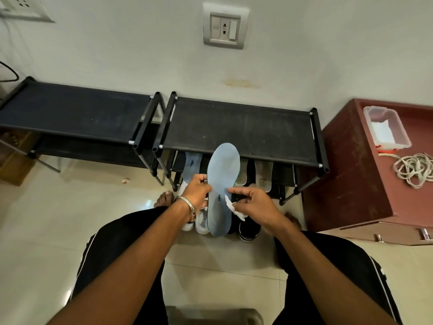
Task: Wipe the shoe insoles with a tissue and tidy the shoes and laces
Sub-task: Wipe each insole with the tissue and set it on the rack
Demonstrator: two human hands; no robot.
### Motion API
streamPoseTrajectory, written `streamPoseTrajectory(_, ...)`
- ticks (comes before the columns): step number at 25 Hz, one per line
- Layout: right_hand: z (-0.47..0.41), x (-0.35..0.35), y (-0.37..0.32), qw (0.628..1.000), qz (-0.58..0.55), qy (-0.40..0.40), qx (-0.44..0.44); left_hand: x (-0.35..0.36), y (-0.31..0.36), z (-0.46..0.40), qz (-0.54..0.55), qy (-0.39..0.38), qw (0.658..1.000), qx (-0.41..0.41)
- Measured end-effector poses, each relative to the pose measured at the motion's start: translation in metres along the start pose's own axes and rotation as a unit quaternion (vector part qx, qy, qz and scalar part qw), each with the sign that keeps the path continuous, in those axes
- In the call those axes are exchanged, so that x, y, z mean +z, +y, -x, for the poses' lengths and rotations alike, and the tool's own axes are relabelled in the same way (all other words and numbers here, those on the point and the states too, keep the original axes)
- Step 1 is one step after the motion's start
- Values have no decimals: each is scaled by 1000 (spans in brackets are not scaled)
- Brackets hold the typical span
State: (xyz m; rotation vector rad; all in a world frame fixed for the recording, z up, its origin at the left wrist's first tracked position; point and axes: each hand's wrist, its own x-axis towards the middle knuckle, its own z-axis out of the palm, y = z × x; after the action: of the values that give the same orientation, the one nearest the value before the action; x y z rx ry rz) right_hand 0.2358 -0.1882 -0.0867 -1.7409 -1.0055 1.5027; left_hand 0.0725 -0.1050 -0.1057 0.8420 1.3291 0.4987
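Note:
A long blue-grey insole is held upright in front of me, toe end up. My left hand grips its left edge near the middle. My right hand holds a crumpled white tissue against the insole's right edge, index finger stretched toward the insole. Below the hands stand white shoes and black shoes on the floor. Another blue insole and pale insoles lean on the lower shelf of the black shoe rack. White laces lie heaped on the cabinet.
A second black rack stands to the left against the wall. At the right, a red-brown cabinet carries a clear plastic box with tissues. My knees in black shorts frame the tiled floor. A wall socket is above.

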Motion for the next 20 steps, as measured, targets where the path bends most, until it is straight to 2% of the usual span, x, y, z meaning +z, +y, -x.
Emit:
streamPoseTrajectory(8, 12, 18, 23, 995, 85, -22, 56, -13, -46, 5, -62, 5, 996, -61)
streamPoseTrajectory(20, -91, 22, 18, 990, 128, -11, 63, -19, -35, -86, -116, 80, 990, -12)
